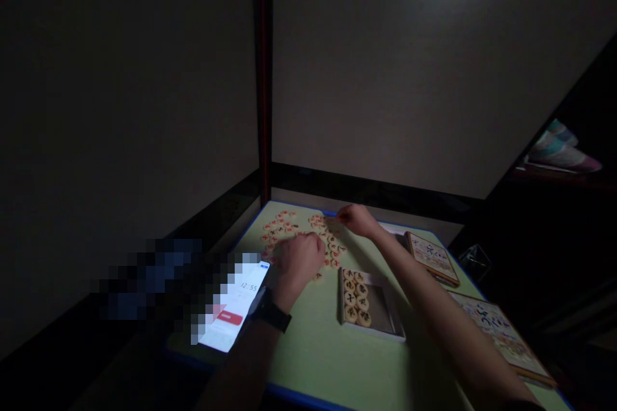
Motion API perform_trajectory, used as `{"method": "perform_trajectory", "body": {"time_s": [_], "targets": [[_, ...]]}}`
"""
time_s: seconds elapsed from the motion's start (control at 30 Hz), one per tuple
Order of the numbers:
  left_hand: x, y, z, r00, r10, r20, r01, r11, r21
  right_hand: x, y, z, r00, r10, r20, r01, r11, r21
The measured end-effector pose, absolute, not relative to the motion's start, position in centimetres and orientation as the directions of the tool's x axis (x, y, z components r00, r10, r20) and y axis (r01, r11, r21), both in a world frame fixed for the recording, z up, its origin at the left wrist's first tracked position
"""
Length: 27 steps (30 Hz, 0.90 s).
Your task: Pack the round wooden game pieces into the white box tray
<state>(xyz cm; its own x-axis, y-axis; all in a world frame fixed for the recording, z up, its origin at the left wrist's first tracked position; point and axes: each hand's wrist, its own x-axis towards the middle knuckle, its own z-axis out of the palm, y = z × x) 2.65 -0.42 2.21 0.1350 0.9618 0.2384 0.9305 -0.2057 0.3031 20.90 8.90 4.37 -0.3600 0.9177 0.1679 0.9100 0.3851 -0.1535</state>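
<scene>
Left hand point(303, 255): half-curled over the xiangqi pieces point(331, 248); cannot tell whether grasping any.
Right hand point(359, 219): fingertips drawn together by the table point(308, 347)'s far edge; cannot tell whether pinching one.
Xiangqi pieces: strewn toward the far left corner; others in a shallow box point(380, 309).

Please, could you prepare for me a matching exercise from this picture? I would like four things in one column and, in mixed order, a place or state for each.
Column 1
1. Left hand
2. Right hand
3. Open box
4. Phone

Column 2
A. Glowing white, with a red patch
B. At the far edge of the table
C. Partly filled with round pieces
D. Has a black band at its wrist

Right pairs: 1-D, 2-B, 3-C, 4-A
</scene>
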Motion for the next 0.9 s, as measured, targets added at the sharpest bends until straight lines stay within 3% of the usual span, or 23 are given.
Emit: {"method": "perform_trajectory", "body": {"time_s": [0.23, 0.9], "targets": [[4.6, -1.9, 1.4, 0.308, 0.932, 0.191, 0.894, -0.352, 0.278, 19.7, 14.0, 1.9, -0.364, 0.928, 0.079, 0.926, 0.370, -0.078], [5.1, -2.4, 1.7, 0.326, 0.929, 0.176, 0.870, -0.368, 0.328, 15.6, 17.4, 1.6, -0.467, 0.884, -0.016, 0.884, 0.466, -0.039]]}}
